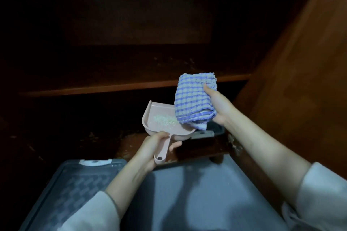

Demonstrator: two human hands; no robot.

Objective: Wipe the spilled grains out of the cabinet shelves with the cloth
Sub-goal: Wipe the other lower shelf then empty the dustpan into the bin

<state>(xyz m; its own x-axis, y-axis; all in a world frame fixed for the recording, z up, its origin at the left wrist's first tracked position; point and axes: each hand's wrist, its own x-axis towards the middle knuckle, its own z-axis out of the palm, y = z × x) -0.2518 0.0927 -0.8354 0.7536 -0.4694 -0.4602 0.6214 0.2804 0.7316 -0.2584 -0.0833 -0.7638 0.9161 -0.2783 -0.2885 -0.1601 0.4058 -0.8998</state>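
1. Head view, far left: dark grey plastic bin lid with a checkered texture, low in frame, below the cabinet opening.
2. Left hand gripping the handle of a pink dustpan, fingers wrapped round it, thumb on top. Pan held level in front of the lower shelf.
3. Small pile of pale grains sits in the pan, toward its right side.
4. Cloth, blue-and-white check, folded into a thick pad, held just above the pan's right edge, overlapping it from this angle. Can't tell if it touches the pan.
5. Right hand holds the cloth from the right, thumb pressed on its front face, fingers hidden behind.
6. Upper shelf runs behind both hands; faint specks on its surface, too dark to identify.
7. Far right: open wooden cabinet door, reddish-brown.
8. Both forearms bare, light sleeves pushed up.
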